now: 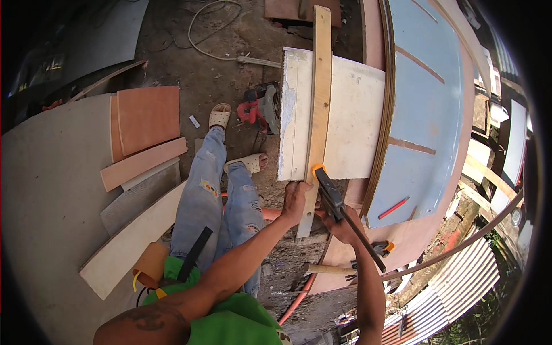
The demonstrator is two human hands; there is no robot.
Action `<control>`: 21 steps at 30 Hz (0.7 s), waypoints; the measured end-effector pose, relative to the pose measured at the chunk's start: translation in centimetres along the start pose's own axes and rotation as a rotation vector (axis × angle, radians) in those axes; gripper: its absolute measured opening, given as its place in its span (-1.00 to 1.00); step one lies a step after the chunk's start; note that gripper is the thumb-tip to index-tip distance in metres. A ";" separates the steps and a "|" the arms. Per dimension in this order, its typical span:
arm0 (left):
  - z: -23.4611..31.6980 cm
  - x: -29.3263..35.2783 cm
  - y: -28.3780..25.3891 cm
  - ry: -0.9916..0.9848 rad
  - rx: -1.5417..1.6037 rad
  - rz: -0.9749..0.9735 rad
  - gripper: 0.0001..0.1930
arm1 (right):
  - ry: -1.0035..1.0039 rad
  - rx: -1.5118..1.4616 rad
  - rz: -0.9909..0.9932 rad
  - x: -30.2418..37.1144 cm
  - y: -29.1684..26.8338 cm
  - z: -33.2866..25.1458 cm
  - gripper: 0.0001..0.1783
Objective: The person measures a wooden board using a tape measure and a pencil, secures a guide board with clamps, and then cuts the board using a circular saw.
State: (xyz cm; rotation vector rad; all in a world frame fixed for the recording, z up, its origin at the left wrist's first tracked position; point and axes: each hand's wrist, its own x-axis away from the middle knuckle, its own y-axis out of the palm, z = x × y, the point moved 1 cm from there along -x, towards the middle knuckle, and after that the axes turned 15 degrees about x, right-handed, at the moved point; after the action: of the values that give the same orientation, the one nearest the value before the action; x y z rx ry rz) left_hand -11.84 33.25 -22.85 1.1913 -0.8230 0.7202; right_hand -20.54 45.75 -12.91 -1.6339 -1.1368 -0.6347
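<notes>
Pale, long wooden strip (pixel 319 109) runs away from you over the flat white board (pixel 357 115); your left hand (pixel 295 201) pinches its left edge, your right hand (pixel 340 226) grips the black, orange-padded clamp (pixel 332 194) to its right.

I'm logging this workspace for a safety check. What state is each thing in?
Wooden strip: lying across the white board, near end overhanging.
White board: left edge ragged.
Clamp: in the right hand, at the strip; tightness unclear.
Left hand: curled at the strip's edge, exact grip unclear.
Circular saw: on the ground, unheld; power unclear.
Red pencil: lying on the blue panel.
</notes>
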 end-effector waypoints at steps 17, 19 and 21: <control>0.3 -0.2 -0.7 -0.087 0.081 -0.090 -0.62 | -0.097 -0.086 0.074 0.0 0.5 1.1 -0.60; 0.0 -0.4 -0.9 -0.170 0.168 -0.153 -0.58 | -0.105 -0.107 0.073 0.0 0.5 1.3 -0.60; -0.3 -0.7 -1.0 -0.114 0.135 -0.086 -0.41 | -0.114 -0.129 0.064 -0.2 0.5 1.3 -0.59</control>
State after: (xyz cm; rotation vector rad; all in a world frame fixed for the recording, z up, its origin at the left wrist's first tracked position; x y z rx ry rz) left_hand -11.34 33.31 -24.01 1.3913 -0.8214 0.6500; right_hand -20.27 46.84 -13.74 -1.8291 -1.1397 -0.5896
